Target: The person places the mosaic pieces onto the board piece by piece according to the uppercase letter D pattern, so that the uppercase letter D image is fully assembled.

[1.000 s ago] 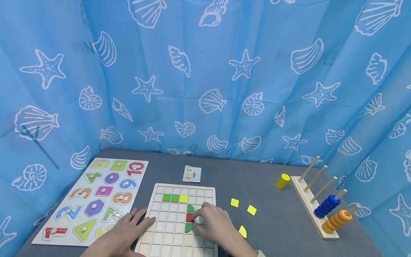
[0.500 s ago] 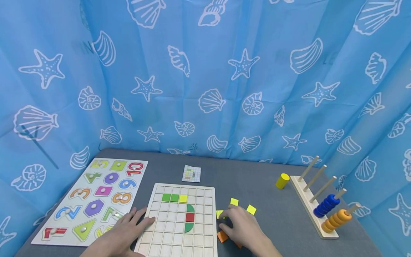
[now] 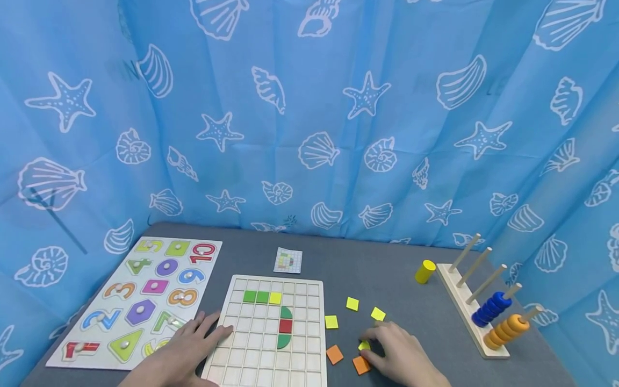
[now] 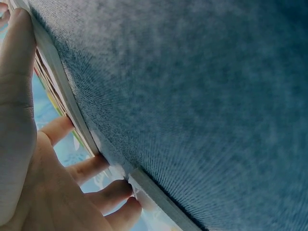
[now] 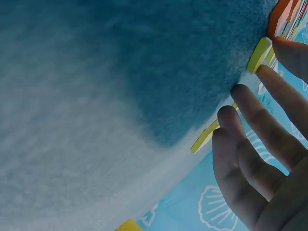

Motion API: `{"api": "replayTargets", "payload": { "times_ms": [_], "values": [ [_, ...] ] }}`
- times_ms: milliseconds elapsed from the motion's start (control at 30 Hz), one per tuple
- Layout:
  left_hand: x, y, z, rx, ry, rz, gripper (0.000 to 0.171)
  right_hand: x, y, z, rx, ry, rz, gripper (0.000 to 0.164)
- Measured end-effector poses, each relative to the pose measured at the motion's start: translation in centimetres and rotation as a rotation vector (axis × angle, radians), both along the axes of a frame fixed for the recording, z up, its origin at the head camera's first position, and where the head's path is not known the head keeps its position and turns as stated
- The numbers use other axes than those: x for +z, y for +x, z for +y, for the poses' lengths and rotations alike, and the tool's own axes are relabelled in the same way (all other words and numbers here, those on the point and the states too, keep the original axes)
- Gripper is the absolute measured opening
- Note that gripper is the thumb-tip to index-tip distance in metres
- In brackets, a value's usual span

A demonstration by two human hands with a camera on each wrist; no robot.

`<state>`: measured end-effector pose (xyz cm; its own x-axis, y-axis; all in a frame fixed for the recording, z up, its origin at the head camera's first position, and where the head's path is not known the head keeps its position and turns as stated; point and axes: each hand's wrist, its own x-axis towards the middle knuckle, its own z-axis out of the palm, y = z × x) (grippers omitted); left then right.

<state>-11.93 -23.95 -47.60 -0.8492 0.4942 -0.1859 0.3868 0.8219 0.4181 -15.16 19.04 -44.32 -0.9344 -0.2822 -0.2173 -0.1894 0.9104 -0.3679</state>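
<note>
Covering the table, a finely woven grey cloth [image 3: 382, 269] carries a pale wooden board [image 3: 246, 344], flat, rectangular and ridged into square cells, its long axis running away from the person. The left hand [image 3: 184, 352], fingers spread, rests on the board's left edge. To the right of the board, the right hand [image 3: 396, 352] pinches with thumb and forefinger. Just beside that thumb lies a flat orange tile [image 3: 361, 365], square and set askew. Least in view, a thin yellow piece [image 3: 364, 345] sits between the two fingertips, low against the cloth; partly covered, its outline and direction cannot be told.
</note>
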Motion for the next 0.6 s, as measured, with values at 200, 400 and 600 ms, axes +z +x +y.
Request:
{"api": "replayTargets", "payload": {
  "times_ms": [200,400,600],
  "values": [
    [0.29,0.09,0.18,-0.001,-0.013,-0.002,0.099,-0.09,0.28,0.44,-0.072,0.038,-0.033,0.014],
    [0.21,0.18,0.08,-0.017,-0.011,0.033,0.097,0.08,-0.16,0.64,-0.055,0.026,-0.123,0.019],
    [0.16,0.09,-0.08,-0.010,0.001,0.017,0.099,-0.13,-0.30,0.73,0.048,-0.022,-0.120,0.024]
  ]
}}
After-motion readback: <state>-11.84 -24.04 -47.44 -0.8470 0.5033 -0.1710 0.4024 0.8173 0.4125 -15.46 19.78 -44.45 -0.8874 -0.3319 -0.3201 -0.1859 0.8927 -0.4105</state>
